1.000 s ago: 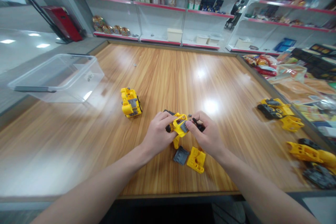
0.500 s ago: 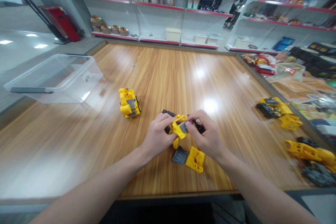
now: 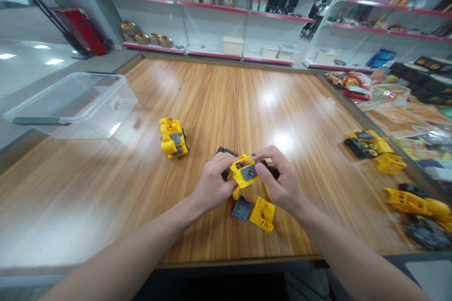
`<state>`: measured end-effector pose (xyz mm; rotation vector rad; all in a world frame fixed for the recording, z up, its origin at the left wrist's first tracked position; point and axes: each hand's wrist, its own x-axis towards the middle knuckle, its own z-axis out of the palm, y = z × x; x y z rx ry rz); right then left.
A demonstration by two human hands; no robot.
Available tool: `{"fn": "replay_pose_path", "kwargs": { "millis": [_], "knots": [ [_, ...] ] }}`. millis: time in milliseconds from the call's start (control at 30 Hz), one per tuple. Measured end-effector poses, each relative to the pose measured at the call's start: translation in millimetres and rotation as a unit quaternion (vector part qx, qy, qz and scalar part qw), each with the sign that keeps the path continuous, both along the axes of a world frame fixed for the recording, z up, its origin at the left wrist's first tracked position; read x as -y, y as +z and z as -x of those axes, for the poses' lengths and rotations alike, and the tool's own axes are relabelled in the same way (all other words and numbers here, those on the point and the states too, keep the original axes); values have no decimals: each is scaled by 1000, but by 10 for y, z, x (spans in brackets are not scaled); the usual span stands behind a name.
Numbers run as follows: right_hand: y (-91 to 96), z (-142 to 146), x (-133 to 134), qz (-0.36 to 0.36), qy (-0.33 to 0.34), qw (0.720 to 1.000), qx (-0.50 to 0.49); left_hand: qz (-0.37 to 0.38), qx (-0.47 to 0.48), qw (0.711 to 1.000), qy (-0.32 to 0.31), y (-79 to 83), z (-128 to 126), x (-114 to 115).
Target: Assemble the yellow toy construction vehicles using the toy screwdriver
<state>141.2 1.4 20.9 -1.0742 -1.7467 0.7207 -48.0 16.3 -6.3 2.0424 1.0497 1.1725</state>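
Observation:
Between my two hands is a yellow toy vehicle part (image 3: 243,179) with a grey ribbed piece (image 3: 250,172) set in it. My left hand (image 3: 216,179) is closed on its left side, thumb below and fingers above. The fingers of my right hand (image 3: 278,176) pinch its right edge, with a dark piece partly hidden under them. Black parts (image 3: 226,151) show behind my left fingers. On the table just below lie a grey plate-like piece (image 3: 242,209) and a yellow toy piece (image 3: 263,214), side by side.
An assembled yellow toy vehicle (image 3: 173,138) stands left of my hands. A clear plastic bin (image 3: 70,124) sits at the table's left. On the right are yellow and black toy parts (image 3: 376,148) and more yellow and grey ones (image 3: 416,204). Shelves (image 3: 212,7) and a distant person are behind.
The yellow part has turned a little and its grey piece shows more fully. My right thumb and fingers have shifted slightly right along it.

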Motion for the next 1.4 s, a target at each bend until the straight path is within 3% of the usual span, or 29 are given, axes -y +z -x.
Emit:
{"fn": "replay_pose_path", "kwargs": {
  "millis": [100, 200, 400, 700, 867, 1100, 1233, 1400],
  "knots": [
    [-31, -32, -12, 52, -39, 998, 8, 30, 29, 999, -9, 11, 9, -4],
    [-79, -72, -92, 32, -68, 989, 128, 69, 55, 996, 1, 10, 21, -8],
    [-232, -108, -213, 40, -4, 960, 277, 101, 80, 990, 56, -21, 49, -38],
    [-384, -68, -187, 43, 41, 937, 345, 81, 57, 993, 62, -20, 46, -54],
    [-386, -78, -215, 33, 13, 950, 311, 64, 38, 995, 59, -16, 45, -55],
    [-86, -82, -135, -1, -102, 983, 155, 39, 5, 997, 72, 10, 42, -58],
    [3, -38, -64, -17, -14, 999, -30, 28, -10, 997, 66, 20, 37, -48],
    [-57, 2, -65, 25, 57, 996, -69, 16, -15, 999, 48, 3, 35, -51]
  ]
}}
